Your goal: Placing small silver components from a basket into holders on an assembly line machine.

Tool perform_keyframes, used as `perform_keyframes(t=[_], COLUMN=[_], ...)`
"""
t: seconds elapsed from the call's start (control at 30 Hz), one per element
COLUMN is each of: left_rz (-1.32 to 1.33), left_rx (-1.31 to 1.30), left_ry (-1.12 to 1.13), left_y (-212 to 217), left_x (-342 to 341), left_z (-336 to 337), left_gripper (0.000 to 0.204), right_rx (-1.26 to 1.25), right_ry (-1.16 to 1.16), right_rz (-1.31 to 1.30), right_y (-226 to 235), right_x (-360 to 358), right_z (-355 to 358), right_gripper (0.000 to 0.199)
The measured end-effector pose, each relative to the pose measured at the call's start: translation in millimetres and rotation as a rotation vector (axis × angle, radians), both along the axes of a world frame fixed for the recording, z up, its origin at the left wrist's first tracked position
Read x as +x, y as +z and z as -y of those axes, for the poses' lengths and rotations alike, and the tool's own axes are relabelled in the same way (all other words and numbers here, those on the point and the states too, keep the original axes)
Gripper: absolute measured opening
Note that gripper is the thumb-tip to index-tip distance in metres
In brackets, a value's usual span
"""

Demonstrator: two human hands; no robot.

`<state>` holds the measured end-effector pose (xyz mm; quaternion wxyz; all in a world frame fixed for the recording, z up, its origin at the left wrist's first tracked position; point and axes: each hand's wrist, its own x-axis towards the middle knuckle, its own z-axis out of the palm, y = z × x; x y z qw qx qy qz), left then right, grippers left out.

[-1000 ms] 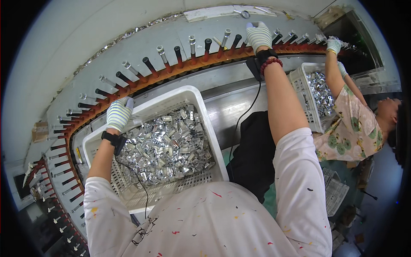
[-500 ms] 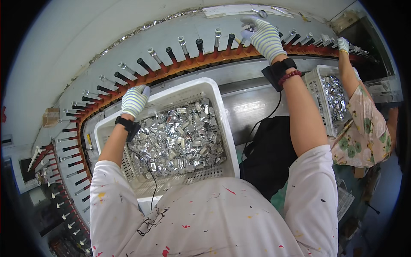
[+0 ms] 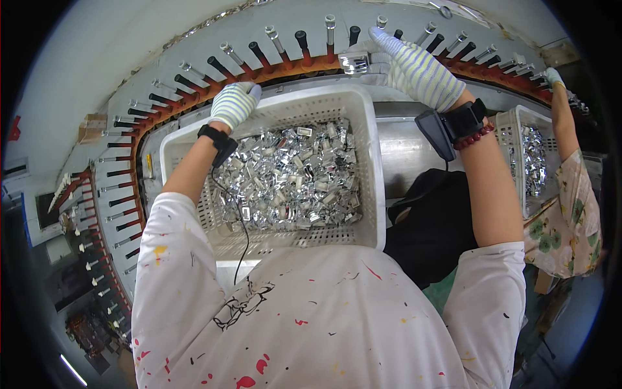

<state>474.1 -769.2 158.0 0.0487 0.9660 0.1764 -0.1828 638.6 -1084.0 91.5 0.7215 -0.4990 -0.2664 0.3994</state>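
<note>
My right hand [image 3: 424, 71], in a striped knit glove, is over the far row of spindles, its upper finger stretched out. Its lower fingers hold a small shiny silver case [image 3: 354, 63] with a rectangular window. My left hand [image 3: 235, 105], gloved alike, is curled at the far rim of a white plastic crate [image 3: 374, 162]; whatever lies within its fingers is hidden. Many loose silver cases [image 3: 291, 175] fill the crate. Upright spindles stand along a curved orange rail [image 3: 285, 68], some with black tops [image 3: 301, 40], others with silver pieces on top [image 3: 330, 26].
The rail bends round the crate's left side. At the right, another person's gloved hand [image 3: 553, 76] reaches the spindles beside a second crate [image 3: 515, 142] of silver parts. A cable [image 3: 243, 236] hangs from my left wrist device. Black cloth [image 3: 434, 220] lies right of my crate.
My view has shifted. My right hand has drawn nearer with the silver case, which now shows more fully. My left hand stays curled near the crate's far rim.
</note>
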Motion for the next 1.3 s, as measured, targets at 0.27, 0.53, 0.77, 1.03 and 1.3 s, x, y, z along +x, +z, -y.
perform_keyframes(t=[0.27, 0.53, 0.77, 1.03, 1.3], left_rz=[0.059, 0.135, 0.137, 0.136, 0.146], left_rx=[-0.022, -0.035, -0.043, -0.040, -0.067], left_ry=[-0.040, -0.028, -0.025, -0.037, 0.005], left_y=[-5, 6, 11, 9, 14], left_x=[-14, -13, -11, -9, -8], left_z=[-21, -10, 2, 1, 7], left_gripper=[0.036, 0.029, 0.029, 0.027, 0.026], right_rx=[-0.373, -0.408, -0.911, -1.390, -1.407], right_ry=[0.164, -0.270, -0.995, -0.917, -0.697], right_rz=[-0.164, -0.009, 0.760, 0.748, 0.771], right_y=[79, 61, 51, 33, 44], right_x=[-38, 12, 57, 75, 78], right_z=[-30, 3, 66, 88, 46], right_gripper=[0.068, 0.046, 0.036, 0.044, 0.030])
